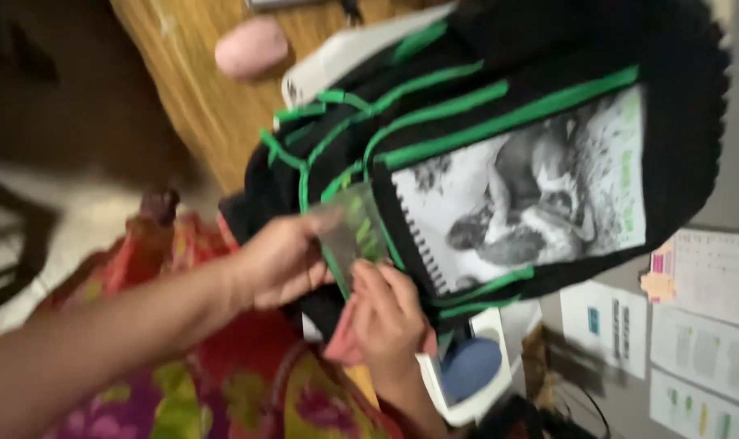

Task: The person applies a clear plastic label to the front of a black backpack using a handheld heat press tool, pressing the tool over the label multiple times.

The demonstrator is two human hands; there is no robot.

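Backpack: black backpack (499,97) with bright green trim fills the centre and upper right of the frame, resting against the wooden bench (199,89) at upper left.
Front panel: a grey-and-white printed picture (532,195) covers the face of the bag, right of centre.
Card: a small translucent green card (355,232) sits just left of centre, against the bag's lower edge, held between both hands.
Left hand: left hand (280,260) comes in from the lower left on a long bare forearm; thumb and fingers pinch the card's left edge.
Right hand: right hand (390,313) rises from the bottom centre; fingertips curl onto the card's lower right corner, gripping it. Blur hides the exact finger placing.
Pink thing: a rounded pale pink object (251,47) lies on the bench at top, left of the bag and apart from it.
Cloth: red and yellow flowered cloth (223,382) spreads across the lower left, under the forearm.
Papers: printed sheets (710,325) hang on the grey wall at lower right.
Blue thing: a blue rounded object (471,366) in a white holder sits below the bag, near the right wrist.
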